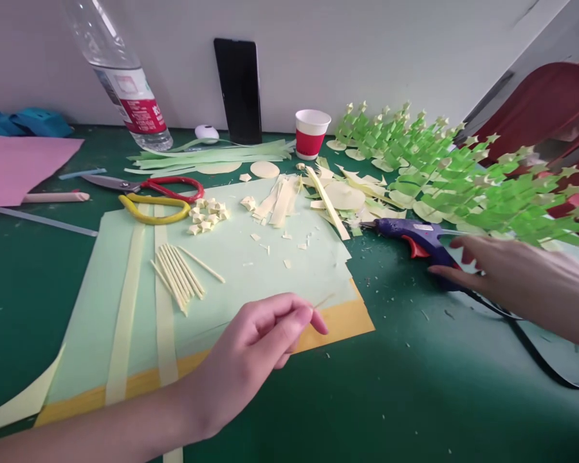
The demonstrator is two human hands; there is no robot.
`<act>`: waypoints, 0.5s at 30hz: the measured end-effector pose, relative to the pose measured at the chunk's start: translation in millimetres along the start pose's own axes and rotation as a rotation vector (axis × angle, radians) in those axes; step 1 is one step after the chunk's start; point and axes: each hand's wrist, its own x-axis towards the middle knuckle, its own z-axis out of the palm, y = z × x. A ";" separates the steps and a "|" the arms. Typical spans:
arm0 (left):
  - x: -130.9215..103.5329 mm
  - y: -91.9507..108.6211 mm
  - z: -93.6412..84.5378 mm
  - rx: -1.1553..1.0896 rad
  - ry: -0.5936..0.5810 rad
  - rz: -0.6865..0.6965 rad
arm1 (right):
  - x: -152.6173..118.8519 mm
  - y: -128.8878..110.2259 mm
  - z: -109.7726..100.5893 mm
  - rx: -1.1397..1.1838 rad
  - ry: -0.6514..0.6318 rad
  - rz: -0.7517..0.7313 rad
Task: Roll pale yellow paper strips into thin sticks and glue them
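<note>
My left hand point(275, 331) is closed in a pinch above the front edge of the pale green paper sheet point(231, 270). A thin pale strand point(325, 300) sticks out from between thumb and fingertips; its kind is unclear. At the right, my right hand point(482, 260) is beside the handle of a purple glue gun point(405, 228) with a red trigger, thumb and fingers apart. The gun lies on the table, nozzle pointing left. On the sheet are rolled paper sticks point(178, 273), small folded paper stars point(208, 215) and two long cream paper strips point(131, 302).
Scissors point(161, 199) with red and yellow handles lie at the sheet's back left. Cream paper scraps point(347, 193), green strips point(212, 154), a paper cup point(311, 135), a phone point(240, 90) and a bottle point(130, 96) stand behind. Green paper plants point(444, 167) crowd the back right.
</note>
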 end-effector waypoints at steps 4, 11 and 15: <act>-2.9 3.0 5.5 0.035 0.075 0.001 | 4.6 1.2 19.3 0.168 -0.086 0.008; -5.0 6.3 6.1 0.045 0.109 -0.066 | 2.8 -5.7 5.0 0.402 -0.065 0.154; -4.6 4.3 3.5 -0.014 0.088 -0.091 | -1.0 -8.6 -2.1 0.497 -0.021 0.231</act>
